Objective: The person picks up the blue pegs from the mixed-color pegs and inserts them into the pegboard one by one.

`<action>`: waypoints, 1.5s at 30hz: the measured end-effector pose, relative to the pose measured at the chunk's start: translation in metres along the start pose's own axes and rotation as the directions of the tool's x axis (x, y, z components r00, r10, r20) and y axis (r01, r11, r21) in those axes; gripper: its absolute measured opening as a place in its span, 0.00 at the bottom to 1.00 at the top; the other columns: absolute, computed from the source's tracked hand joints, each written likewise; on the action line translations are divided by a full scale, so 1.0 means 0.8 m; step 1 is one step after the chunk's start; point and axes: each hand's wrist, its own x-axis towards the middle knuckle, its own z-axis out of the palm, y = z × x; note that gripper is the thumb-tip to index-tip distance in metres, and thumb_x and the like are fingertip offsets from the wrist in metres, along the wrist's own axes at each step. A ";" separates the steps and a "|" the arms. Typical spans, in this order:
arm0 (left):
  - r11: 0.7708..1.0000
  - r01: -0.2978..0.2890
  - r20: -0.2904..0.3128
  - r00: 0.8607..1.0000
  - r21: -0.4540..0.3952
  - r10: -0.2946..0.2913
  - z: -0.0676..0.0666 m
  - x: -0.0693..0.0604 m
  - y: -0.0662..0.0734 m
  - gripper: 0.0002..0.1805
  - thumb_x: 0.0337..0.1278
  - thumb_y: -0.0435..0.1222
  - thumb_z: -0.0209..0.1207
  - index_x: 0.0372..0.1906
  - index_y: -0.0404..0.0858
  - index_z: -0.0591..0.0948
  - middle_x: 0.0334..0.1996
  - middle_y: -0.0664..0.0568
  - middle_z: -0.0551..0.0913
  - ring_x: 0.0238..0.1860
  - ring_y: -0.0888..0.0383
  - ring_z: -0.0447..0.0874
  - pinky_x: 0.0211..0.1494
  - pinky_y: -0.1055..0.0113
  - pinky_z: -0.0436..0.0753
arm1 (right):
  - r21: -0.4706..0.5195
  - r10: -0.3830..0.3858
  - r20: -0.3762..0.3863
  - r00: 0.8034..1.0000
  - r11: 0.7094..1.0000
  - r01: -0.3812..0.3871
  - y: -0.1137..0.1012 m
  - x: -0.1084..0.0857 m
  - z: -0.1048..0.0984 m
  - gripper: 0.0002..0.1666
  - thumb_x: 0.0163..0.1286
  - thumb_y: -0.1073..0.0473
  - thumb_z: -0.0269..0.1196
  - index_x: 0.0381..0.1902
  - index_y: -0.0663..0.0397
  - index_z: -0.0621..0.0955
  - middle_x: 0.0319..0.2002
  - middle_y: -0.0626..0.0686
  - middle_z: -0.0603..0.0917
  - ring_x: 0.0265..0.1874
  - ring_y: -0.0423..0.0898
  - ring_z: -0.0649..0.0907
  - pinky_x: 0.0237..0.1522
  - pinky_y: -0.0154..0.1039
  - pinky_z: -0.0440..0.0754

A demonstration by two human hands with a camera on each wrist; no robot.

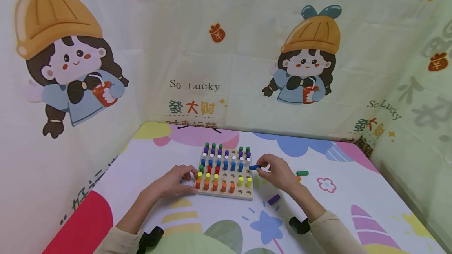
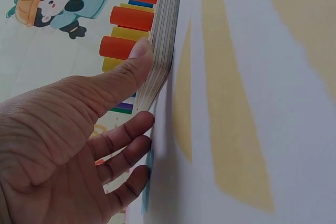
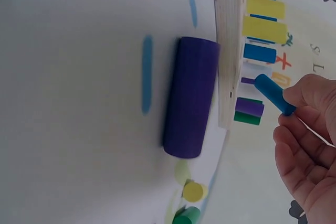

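A wooden pegboard (image 1: 226, 194) stands on the table with rows of coloured pegs upright in it; some holes at its right side and middle hold no peg. My right hand (image 1: 277, 171) pinches a blue peg (image 3: 274, 94) between thumb and fingertips, tilted in the air by the board's right edge. At the board's left front corner is my left hand (image 1: 174, 181). Its thumb (image 2: 137, 59) touches the board's edge beside the orange pegs (image 2: 134, 18), and the other visible fingers are loosely bent. Its index finger is hidden in the left wrist view.
Right of the board, a loose purple peg (image 1: 274, 199) lies on the patterned tablecloth. Farther right lies a green peg (image 1: 302, 173), with another peg (image 1: 298, 178) partly behind my right wrist. Printed cloth walls (image 1: 247, 69) enclose the table's back and sides.
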 end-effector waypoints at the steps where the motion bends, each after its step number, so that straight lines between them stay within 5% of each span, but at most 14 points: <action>1: 1.000 0.001 0.001 1.000 -0.001 -0.001 0.000 0.000 0.001 0.20 0.56 0.44 0.74 0.49 0.49 0.78 0.40 0.54 0.77 0.45 0.54 0.71 0.50 0.56 0.76 | -0.001 0.004 0.007 1.000 1.000 -0.004 0.000 0.000 0.001 0.09 0.63 0.64 0.73 0.41 0.52 0.84 0.37 0.45 0.84 0.39 0.47 0.82 0.42 0.41 0.82; 22: 0.998 0.063 -0.006 0.998 -0.011 -0.063 0.003 0.003 0.003 0.20 0.54 0.43 0.75 0.48 0.52 0.78 0.40 0.55 0.76 0.45 0.54 0.71 0.51 0.57 0.76 | -0.023 0.026 0.069 0.997 0.999 -0.024 -0.007 0.014 0.013 0.11 0.64 0.62 0.73 0.44 0.53 0.86 0.39 0.48 0.85 0.42 0.50 0.84 0.46 0.46 0.84; 36: 0.999 0.048 -0.003 0.999 -0.002 -0.048 0.004 0.005 0.002 0.20 0.54 0.43 0.75 0.49 0.51 0.78 0.40 0.55 0.76 0.45 0.55 0.71 0.51 0.57 0.76 | -0.015 -0.033 0.009 0.999 0.999 0.033 -0.008 0.016 0.017 0.10 0.65 0.64 0.72 0.44 0.54 0.86 0.39 0.48 0.85 0.40 0.47 0.83 0.41 0.40 0.83; 45: 0.999 0.033 -0.002 0.999 0.001 -0.033 0.004 0.004 0.003 0.20 0.55 0.43 0.75 0.49 0.51 0.79 0.40 0.56 0.76 0.45 0.55 0.71 0.51 0.56 0.76 | 0.097 0.013 -0.079 0.997 0.995 -0.005 -0.009 -0.003 0.010 0.05 0.68 0.61 0.71 0.41 0.51 0.85 0.36 0.44 0.86 0.38 0.46 0.84 0.37 0.37 0.82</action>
